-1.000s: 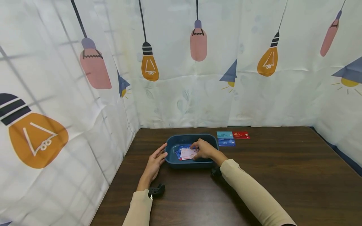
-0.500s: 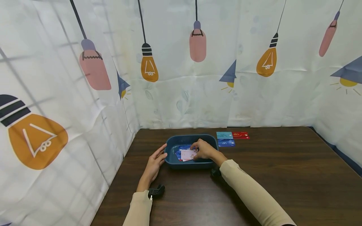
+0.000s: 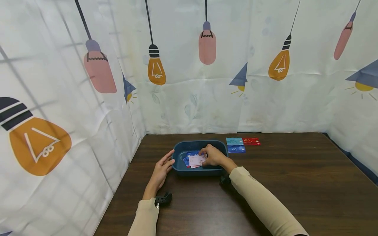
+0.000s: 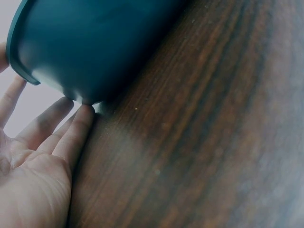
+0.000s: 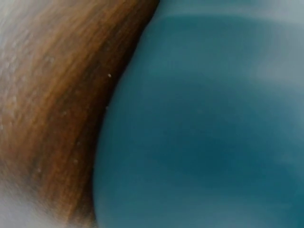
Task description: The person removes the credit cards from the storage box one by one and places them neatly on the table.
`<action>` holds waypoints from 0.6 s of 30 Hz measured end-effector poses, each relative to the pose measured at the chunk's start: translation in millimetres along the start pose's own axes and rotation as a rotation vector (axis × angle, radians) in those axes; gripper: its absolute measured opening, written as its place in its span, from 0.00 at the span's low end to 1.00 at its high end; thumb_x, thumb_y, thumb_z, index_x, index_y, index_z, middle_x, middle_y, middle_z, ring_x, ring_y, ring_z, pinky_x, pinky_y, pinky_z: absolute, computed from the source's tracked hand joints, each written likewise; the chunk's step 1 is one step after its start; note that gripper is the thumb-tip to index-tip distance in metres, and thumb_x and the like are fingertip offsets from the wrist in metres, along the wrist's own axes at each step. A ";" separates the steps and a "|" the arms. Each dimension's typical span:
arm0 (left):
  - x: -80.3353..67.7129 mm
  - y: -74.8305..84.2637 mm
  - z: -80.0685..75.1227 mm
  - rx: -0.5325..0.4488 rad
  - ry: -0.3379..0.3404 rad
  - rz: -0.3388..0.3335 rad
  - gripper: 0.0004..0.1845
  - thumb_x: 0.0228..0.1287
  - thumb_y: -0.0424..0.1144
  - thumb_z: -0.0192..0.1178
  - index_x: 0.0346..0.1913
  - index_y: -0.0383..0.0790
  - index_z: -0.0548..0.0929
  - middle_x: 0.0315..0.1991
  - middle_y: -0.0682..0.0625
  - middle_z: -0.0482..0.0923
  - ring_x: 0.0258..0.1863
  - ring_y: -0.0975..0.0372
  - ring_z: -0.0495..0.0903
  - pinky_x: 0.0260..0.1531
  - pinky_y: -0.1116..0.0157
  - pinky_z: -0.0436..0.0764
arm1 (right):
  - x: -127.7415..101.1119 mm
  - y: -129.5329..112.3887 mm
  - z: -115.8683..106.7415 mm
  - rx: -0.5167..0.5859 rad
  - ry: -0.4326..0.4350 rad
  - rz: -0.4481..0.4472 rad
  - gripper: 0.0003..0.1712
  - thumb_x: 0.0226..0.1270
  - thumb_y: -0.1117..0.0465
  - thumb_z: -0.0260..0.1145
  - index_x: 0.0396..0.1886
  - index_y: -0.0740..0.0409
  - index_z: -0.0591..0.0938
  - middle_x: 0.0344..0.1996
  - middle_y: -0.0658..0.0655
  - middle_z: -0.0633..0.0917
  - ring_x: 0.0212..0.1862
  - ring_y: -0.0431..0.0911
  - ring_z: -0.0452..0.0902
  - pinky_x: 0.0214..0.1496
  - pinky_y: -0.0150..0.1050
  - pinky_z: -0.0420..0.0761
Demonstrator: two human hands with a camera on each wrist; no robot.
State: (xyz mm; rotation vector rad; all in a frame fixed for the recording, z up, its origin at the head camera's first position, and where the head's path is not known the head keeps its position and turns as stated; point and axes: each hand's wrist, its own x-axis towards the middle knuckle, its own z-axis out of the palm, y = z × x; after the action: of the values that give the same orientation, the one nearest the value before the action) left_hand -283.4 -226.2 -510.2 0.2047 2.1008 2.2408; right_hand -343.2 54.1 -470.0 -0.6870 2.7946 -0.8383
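Fingers of the left hand (image 3: 159,172) are straight and spread, their tips touching the outer wall at the left end of a dark blue tray (image 3: 192,173). Inside the tray, above its right side, the right hand (image 3: 215,155) has bent fingers and thumb grasping a pale pink card (image 3: 195,160) by its right end. Nearest are beige sleeves (image 3: 262,200), laid over a dark wooden table (image 3: 295,177), with a black wrist device (image 3: 163,199) at the left cuff. The tray stands towards the table's far left corner, in from both edges. On its floor, around the middle, the pale pink card overlaps several blue cards (image 3: 193,153). Beyond the tray's right end, near the table's far edge, lie a single blue card (image 3: 236,149), a teal card (image 3: 234,141) behind it and, right of the teal, a red card (image 3: 251,141). Behind that edge hangs a white curtain (image 3: 189,98) printed with bulbs.
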 end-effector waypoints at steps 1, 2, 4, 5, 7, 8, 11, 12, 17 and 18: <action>0.2 0.0 0.0 0.000 -0.001 0.002 0.26 0.78 0.39 0.56 0.76 0.50 0.70 0.78 0.46 0.63 0.76 0.52 0.65 0.69 0.59 0.73 | -0.1 -0.2 -0.3 -0.001 0.000 -0.002 0.23 0.55 0.58 0.81 0.52 0.50 0.88 0.49 0.57 0.78 0.49 0.49 0.75 0.58 0.50 0.79; 0.4 -0.2 -0.1 0.000 -0.002 0.004 0.27 0.78 0.39 0.56 0.76 0.50 0.70 0.78 0.45 0.63 0.76 0.52 0.65 0.69 0.59 0.74 | -0.3 -0.5 -0.5 0.000 0.003 -0.002 0.23 0.55 0.58 0.81 0.52 0.50 0.88 0.49 0.58 0.79 0.49 0.50 0.75 0.58 0.50 0.79; 0.5 -0.5 -0.1 -0.003 -0.002 0.004 0.27 0.78 0.39 0.56 0.76 0.49 0.70 0.78 0.45 0.63 0.76 0.52 0.65 0.69 0.59 0.73 | -0.8 -1.0 -0.8 0.000 0.006 -0.002 0.23 0.56 0.58 0.81 0.53 0.49 0.88 0.49 0.58 0.79 0.49 0.50 0.75 0.59 0.50 0.79; 0.3 -0.5 0.0 -0.002 -0.001 0.003 0.27 0.78 0.39 0.56 0.76 0.49 0.70 0.78 0.45 0.63 0.76 0.52 0.65 0.70 0.58 0.73 | -0.9 -1.1 -0.8 -0.001 0.008 -0.001 0.23 0.56 0.57 0.81 0.53 0.49 0.88 0.49 0.58 0.79 0.49 0.50 0.75 0.59 0.50 0.79; 0.1 -0.5 0.0 -0.001 0.000 0.003 0.26 0.78 0.39 0.56 0.76 0.49 0.70 0.78 0.45 0.64 0.76 0.51 0.65 0.71 0.56 0.71 | -1.1 -1.2 -0.6 0.003 0.013 0.003 0.24 0.56 0.57 0.81 0.53 0.49 0.87 0.49 0.58 0.80 0.49 0.50 0.75 0.58 0.51 0.79; 0.0 -0.6 0.0 0.000 0.001 0.003 0.27 0.78 0.39 0.56 0.76 0.49 0.70 0.78 0.45 0.64 0.76 0.52 0.65 0.72 0.54 0.70 | -1.2 -1.2 -0.4 0.007 0.015 0.008 0.24 0.56 0.57 0.81 0.54 0.49 0.87 0.49 0.58 0.80 0.48 0.50 0.75 0.58 0.50 0.79; 0.3 -0.9 0.1 -0.003 0.000 0.003 0.27 0.78 0.38 0.55 0.76 0.49 0.69 0.78 0.45 0.63 0.76 0.52 0.64 0.73 0.51 0.69 | -1.2 -1.3 -0.2 0.021 0.020 0.016 0.24 0.56 0.56 0.81 0.55 0.48 0.87 0.50 0.59 0.80 0.49 0.50 0.75 0.57 0.50 0.79; 0.6 -1.1 0.0 -0.002 -0.002 0.004 0.27 0.78 0.38 0.55 0.76 0.48 0.69 0.78 0.45 0.63 0.76 0.52 0.64 0.72 0.52 0.69 | -1.2 -1.5 -0.3 0.029 0.021 0.020 0.25 0.57 0.56 0.81 0.55 0.48 0.86 0.51 0.59 0.80 0.49 0.50 0.74 0.57 0.50 0.79; 0.5 -0.6 -0.3 -0.012 -0.006 0.009 0.27 0.77 0.40 0.57 0.76 0.48 0.69 0.77 0.44 0.64 0.75 0.51 0.65 0.66 0.63 0.76 | -1.4 -3.4 -1.4 0.065 0.029 0.036 0.25 0.58 0.56 0.80 0.56 0.47 0.86 0.53 0.60 0.79 0.51 0.51 0.73 0.58 0.51 0.78; 0.4 -0.3 -0.3 -0.015 -0.007 0.011 0.27 0.77 0.40 0.57 0.76 0.48 0.69 0.77 0.44 0.64 0.75 0.51 0.65 0.65 0.66 0.76 | -1.4 -3.7 -1.7 0.069 0.031 0.037 0.25 0.58 0.56 0.80 0.56 0.48 0.86 0.53 0.61 0.79 0.51 0.52 0.73 0.58 0.51 0.78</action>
State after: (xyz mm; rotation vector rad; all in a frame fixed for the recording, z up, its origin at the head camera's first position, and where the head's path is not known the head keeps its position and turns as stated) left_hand -283.8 -226.4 -510.5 0.2236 2.0844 2.2579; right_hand -341.0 52.9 -466.5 -0.6153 2.7814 -0.9420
